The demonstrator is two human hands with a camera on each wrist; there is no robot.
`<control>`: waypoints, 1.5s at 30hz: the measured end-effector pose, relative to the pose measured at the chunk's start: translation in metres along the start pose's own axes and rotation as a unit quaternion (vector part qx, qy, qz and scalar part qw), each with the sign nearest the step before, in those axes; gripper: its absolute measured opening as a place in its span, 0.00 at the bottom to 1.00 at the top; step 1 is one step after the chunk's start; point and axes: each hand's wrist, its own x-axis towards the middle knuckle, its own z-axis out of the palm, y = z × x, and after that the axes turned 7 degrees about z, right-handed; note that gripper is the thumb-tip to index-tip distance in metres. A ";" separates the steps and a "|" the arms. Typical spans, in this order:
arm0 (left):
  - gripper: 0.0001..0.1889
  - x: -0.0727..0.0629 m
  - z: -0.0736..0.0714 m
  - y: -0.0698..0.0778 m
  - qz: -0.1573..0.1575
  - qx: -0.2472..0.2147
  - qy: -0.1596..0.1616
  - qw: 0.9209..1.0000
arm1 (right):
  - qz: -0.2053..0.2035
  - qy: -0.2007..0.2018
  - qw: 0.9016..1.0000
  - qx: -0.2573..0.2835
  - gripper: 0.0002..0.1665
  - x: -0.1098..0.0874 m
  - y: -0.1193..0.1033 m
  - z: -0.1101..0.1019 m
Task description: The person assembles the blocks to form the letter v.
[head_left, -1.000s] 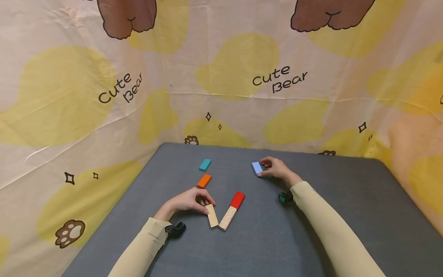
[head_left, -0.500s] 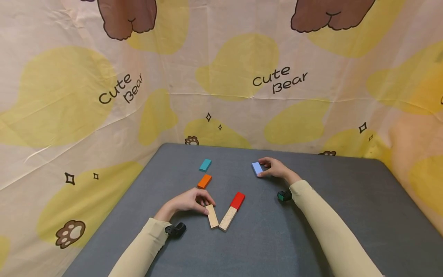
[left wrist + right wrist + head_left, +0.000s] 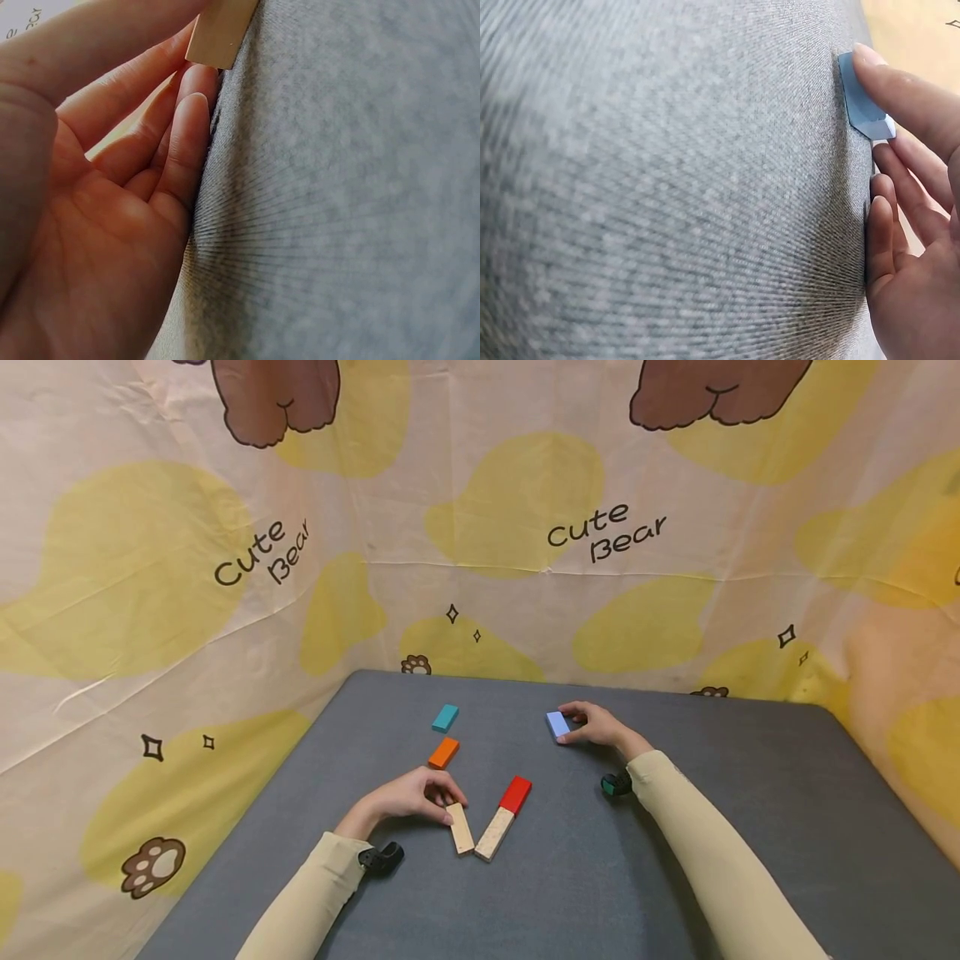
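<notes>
My left hand (image 3: 411, 795) pinches a plain wooden block (image 3: 461, 831) by its far end, thumb on the near side and fingers behind. In the left wrist view part of that wooden block (image 3: 220, 37) shows at the top, above the curled smaller fingers. Farther back on the right, my right hand (image 3: 600, 728) holds a light blue block (image 3: 557, 724) between thumb and fingers. The right wrist view shows the blue block (image 3: 864, 101) low on the cloth with the thumb along its side. A second wooden block (image 3: 495, 833) meets the held one at a V.
A red block (image 3: 515, 794) continues the line of the second wooden block. Beyond the left hand lie an orange block (image 3: 443, 752) and a teal block (image 3: 446, 717). Grey cloth covers the table (image 3: 570, 893); a printed curtain (image 3: 495, 485) hangs behind.
The right hand's fingers have moved slightly left along the far end of the blue block, and its wrist a little too. The left hand and all blocks stay in place.
</notes>
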 end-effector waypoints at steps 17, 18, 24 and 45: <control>0.16 0.000 0.001 -0.002 0.001 0.000 0.000 1.000 | -0.004 0.013 1.000 -0.010 0.39 -0.003 0.001 0.002; 0.16 0.000 0.001 -0.002 0.001 0.000 0.000 1.000 | -0.004 0.015 1.000 -0.010 0.39 -0.003 0.001 0.002; 0.17 0.001 0.001 -0.001 -0.003 -0.001 -0.001 1.000 | 0.003 0.020 1.000 -0.015 0.39 -0.005 -0.002 0.002; 0.17 0.001 0.001 -0.001 -0.003 0.003 -0.001 1.000 | 0.019 0.051 0.998 0.019 0.40 -0.007 0.002 0.004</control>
